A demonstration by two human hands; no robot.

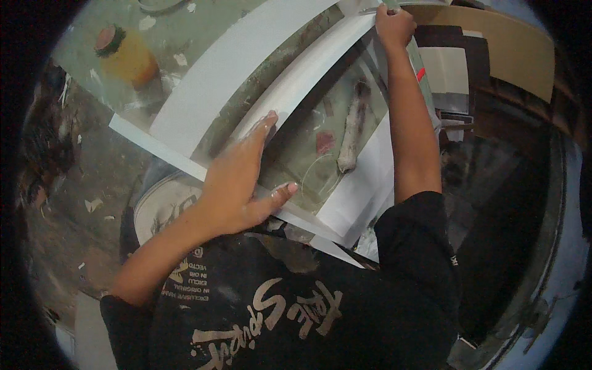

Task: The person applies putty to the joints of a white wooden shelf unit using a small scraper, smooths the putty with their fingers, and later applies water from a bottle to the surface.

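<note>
A raised white strip (308, 74), bent like stiff paper or card, runs from near my body to the far right of the green work surface. My left hand (231, 185) lies along its near end, fingers stretched out and thumb spread away. At its far end my right hand (395, 28) is closed on the strip's tip near the surface's edge. Another wide white strip (216, 86) curves on the left. Along the near edge a narrow white strip (160, 148) passes under my left hand. White sheet material (354, 191) also lies below my right forearm.
A jar of yellow-orange contents (137, 60) with a dark cap stands at the upper left. A whitish, smeared stick-like tool (351, 135) lies between the strips. Cardboard (512, 46) and stacked panels (449, 68) are at the right. Scraps litter the floor (80, 203).
</note>
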